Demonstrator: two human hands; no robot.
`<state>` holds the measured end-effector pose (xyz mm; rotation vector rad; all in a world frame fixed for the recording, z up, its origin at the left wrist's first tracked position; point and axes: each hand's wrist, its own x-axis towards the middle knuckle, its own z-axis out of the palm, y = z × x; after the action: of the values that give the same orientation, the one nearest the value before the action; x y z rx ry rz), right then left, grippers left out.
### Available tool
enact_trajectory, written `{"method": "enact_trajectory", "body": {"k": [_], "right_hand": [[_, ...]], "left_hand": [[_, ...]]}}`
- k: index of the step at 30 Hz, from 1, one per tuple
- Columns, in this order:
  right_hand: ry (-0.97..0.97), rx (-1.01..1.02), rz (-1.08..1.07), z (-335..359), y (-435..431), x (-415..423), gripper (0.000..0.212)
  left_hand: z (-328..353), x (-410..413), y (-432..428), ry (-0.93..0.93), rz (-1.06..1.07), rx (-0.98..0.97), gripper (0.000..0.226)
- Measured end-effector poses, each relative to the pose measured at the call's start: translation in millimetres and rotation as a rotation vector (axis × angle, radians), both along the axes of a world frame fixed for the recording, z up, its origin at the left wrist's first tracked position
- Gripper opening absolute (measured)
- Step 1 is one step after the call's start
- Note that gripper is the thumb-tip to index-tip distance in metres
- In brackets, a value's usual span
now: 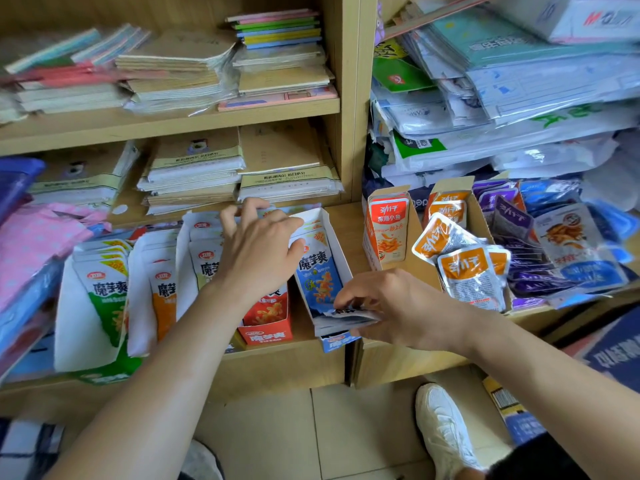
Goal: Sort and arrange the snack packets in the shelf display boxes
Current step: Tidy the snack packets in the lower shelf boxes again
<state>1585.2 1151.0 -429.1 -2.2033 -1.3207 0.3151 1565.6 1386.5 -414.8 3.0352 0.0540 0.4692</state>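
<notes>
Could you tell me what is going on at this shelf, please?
A person is tidying snack packets in display boxes on a low shelf. The right hand grips a few loose packets at the front of the blue box. The left hand lies over the packets in the red box beside it; whether it grips any is unclear. Orange packets lie jumbled in a cardboard box to the right.

Lower shelf (349, 226): wood; snack display boxes (265, 336) in a row (packets (104, 289) standing inside).
Right end: purple packets (509, 216) heaped loose.
Shelf above (173, 122): notebook stacks (194, 174).
</notes>
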Motion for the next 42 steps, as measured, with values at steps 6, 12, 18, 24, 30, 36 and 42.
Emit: {"method": "enact_trajectory", "body": {"k": [6, 12, 18, 24, 30, 36, 42], "right_hand": [[-0.006, 0.011, 0.009, 1.6, -3.7, 0.4, 0.029], [-0.149, 0.137, -0.149, -3.7, -1.0, 1.7, 0.027], [-0.215, 0.137, -0.178, -10.4, 6.9, 0.6, 0.029], [-0.243, 0.107, -0.179, -16.7, 12.4, -1.8, 0.039], [-0.347, 0.108, -0.201, -16.8, 16.5, -9.1, 0.063], [-0.423, -0.012, -0.157, -13.9, 22.3, 2.6, 0.082], [-0.487, 0.083, -0.144, -17.2, 29.2, 14.6, 0.059]], "left_hand": [[1.2, 3.3, -2.0, 0.078, 0.034, 0.002, 0.027], [-2.2, 3.6, 0.1, 0.039, -0.032, -0.015, 0.017], [-3.9, 2.3, -1.7, -0.187, -0.062, -0.064, 0.011], [-4.1, 10.7, 1.5, -0.233, 0.079, -0.095, 0.008], [-5.0, 19.6, 8.2, -0.184, 0.084, -0.225, 0.011], [-4.7, 20.5, 11.9, -0.228, 0.028, -0.269, 0.011], [-3.7, 18.0, 11.3, -0.234, 0.002, -0.293, 0.013]]}}
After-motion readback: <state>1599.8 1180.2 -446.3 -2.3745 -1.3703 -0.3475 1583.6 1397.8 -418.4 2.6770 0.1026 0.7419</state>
